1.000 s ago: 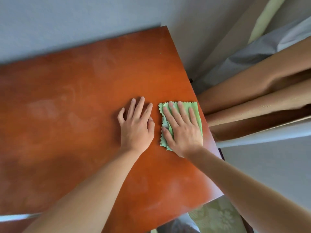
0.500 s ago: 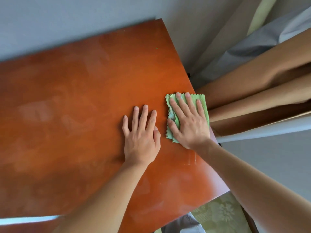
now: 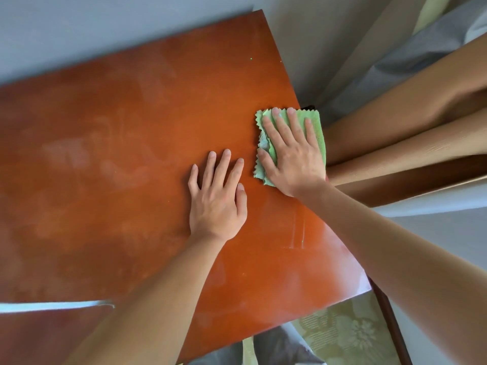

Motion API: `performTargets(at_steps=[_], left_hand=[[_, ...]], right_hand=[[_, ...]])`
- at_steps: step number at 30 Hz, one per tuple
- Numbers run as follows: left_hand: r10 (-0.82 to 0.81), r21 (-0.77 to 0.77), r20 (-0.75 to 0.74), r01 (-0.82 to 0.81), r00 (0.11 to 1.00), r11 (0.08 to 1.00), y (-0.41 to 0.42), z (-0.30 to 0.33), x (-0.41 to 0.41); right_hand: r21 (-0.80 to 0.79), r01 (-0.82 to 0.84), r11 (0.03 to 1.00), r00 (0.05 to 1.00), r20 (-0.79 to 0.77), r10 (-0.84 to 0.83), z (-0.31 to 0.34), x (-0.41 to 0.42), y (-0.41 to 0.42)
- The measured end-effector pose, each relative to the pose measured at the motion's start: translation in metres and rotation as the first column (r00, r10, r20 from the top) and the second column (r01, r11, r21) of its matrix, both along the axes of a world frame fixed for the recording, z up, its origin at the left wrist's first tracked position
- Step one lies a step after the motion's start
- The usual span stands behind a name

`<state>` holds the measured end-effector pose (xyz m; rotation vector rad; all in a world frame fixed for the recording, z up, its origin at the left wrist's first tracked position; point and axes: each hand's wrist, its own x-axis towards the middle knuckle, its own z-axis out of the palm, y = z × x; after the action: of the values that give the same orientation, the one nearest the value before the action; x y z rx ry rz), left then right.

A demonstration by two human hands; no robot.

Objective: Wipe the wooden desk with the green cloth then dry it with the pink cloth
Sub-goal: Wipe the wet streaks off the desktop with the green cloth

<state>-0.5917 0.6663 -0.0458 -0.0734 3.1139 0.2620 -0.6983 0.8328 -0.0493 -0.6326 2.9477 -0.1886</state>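
At the right edge of the glossy reddish-brown wooden surface (image 3: 110,159), the right hand (image 3: 292,159), fingers flat, presses the small zigzag-edged green cloth (image 3: 315,127), with unwiped wood leftward past the flat left hand (image 3: 216,198).

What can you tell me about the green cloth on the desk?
The green cloth is a small, light green, soft-looking square with zigzag-cut edges, apparently folded, with a rumpled layer showing at its left side. It lies flat at the right edge of the wooden desk, slightly overhanging it. The right hand presses on it with straight, spread fingers, covering most of it.
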Motion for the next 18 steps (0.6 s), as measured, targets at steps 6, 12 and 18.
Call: performTargets(at_steps=[6, 12, 18], left_hand=[[0.014, 0.064, -0.009, -0.013, 1.0, 0.998, 0.002, 0.005, 0.001], [0.002, 0.173, -0.003, -0.002, 1.0, 0.985, -0.007, 0.02, 0.016], [-0.098, 0.201, -0.067, 0.11, 0.993, 0.974, -0.038, 0.031, 0.107]], right_hand=[[-0.046, -0.028, 0.999, 1.0, -0.004, 0.028, 0.003, 0.079, 0.035], [-0.074, -0.041, 0.996, 0.999, -0.014, 0.04, 0.002, 0.176, 0.052], [-0.069, -0.012, 0.998, 1.0, 0.02, 0.014, 0.006, 0.233, 0.001]])
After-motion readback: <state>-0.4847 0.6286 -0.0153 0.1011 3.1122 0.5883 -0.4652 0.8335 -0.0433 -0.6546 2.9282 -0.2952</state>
